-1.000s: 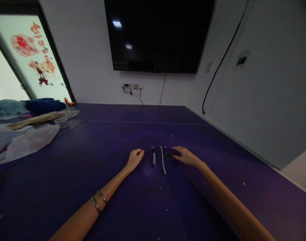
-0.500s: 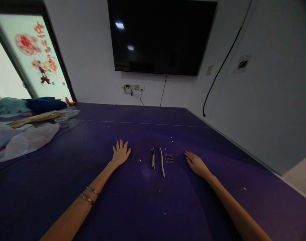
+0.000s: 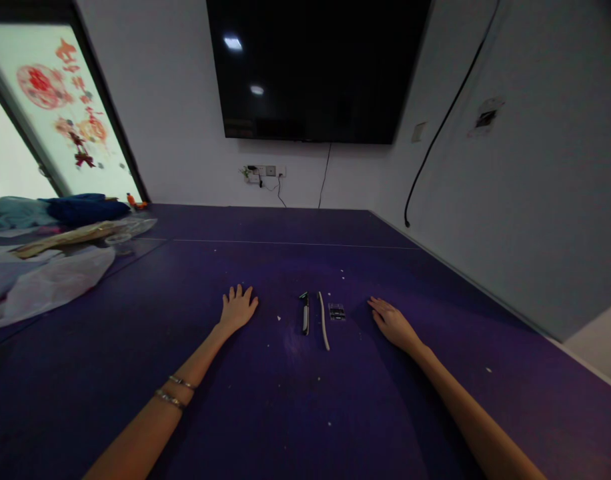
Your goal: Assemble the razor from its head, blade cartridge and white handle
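Flat on the purple tabletop (image 3: 225,407) lies my left hand (image 3: 237,309), its fingers spread and nothing in it. My right hand (image 3: 391,325) rests palm down on the other side, fingers stretched out and close together, also holding nothing. Between the hands, a razor (image 3: 305,315) with a dark and grey handle lies with its head pointing away from me. Beside it is a slim white toothbrush (image 3: 323,323), roughly parallel to the razor. A small clear case with dark pieces inside (image 3: 337,312) sits to the right of the toothbrush, nearer my right hand.
Plastic bags (image 3: 60,280) and folded cloths (image 3: 88,209) are piled at the left. White specks dot the tabletop. A television (image 3: 315,73) hangs on the far wall above a socket strip (image 3: 265,171). A black cable (image 3: 445,123) dangles along the right wall.
My left hand has slid very slightly down and to the left. The view has shifted a little; the right hand and the small items stay in place.
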Available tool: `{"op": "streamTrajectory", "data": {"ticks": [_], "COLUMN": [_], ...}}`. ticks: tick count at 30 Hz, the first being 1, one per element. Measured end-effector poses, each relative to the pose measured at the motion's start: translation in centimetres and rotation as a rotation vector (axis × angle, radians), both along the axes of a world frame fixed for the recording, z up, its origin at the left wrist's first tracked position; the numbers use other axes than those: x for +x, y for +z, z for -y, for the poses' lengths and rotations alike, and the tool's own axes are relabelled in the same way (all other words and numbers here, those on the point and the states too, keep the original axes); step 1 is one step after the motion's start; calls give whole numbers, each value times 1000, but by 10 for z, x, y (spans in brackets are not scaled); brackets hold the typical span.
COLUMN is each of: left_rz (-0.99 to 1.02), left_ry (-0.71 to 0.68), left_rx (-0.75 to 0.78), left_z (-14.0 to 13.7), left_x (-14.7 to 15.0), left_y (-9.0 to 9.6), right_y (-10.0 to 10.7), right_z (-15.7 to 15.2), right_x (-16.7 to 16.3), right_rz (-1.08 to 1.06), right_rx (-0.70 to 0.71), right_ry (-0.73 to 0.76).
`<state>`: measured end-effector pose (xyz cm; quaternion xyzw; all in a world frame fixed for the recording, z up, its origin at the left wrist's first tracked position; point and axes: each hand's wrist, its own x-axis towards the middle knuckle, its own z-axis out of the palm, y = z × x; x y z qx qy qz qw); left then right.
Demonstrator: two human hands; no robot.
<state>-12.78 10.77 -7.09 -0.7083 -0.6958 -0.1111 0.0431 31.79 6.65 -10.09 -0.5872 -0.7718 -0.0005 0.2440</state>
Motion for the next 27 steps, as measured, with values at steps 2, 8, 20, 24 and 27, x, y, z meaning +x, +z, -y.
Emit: {"op": "streamTrajectory", "data": {"ticks": [2, 8, 20, 24, 27], "left_rz": [-5, 3, 237, 252, 208], "left_ry": [0, 0, -253, -285, -248], "left_rx": [2, 11, 42, -69, -87], "left_z": [-1, 0, 29, 34, 32], "left_x": [0, 0, 76, 115, 134], "left_y": [-1, -1, 39, 39, 40], "right_y": [1, 6, 5, 8, 9], "right_z": [1, 4, 2, 3, 4], "right_x": [0, -3, -3, -3, -3], "right_rz": [0, 36, 39, 34, 41], "right_rx": [0, -1, -4, 3, 1], "right_ry": [3, 5, -30, -10, -12]}}
